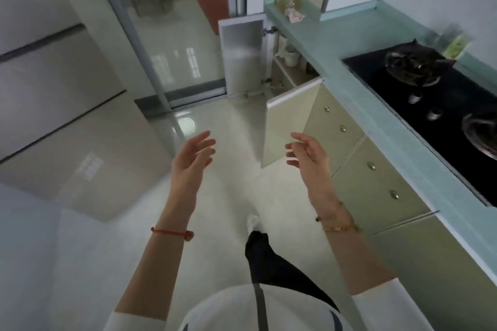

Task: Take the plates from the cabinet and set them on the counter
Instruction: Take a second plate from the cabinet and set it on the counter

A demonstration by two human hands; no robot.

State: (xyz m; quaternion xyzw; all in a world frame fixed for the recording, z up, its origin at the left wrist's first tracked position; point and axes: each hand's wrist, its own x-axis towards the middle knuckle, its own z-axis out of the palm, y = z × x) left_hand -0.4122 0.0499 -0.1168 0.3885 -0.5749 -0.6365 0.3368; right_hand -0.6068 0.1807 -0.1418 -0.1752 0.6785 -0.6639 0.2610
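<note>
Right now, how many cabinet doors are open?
2. The far door stands open at the end of the counter. The near door swings out just beyond the right hand. The drawers look shut; more doors may lie out of frame.

White sleeves (384, 303), red cord bracelet (172, 232) — left wrist, gold chain bracelets (339, 223) — right, black trousers (269, 258), white shoe (253, 222)

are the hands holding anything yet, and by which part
Nothing is held. The left hand and right hand are both open in the air, short of the open cabinet.
</note>
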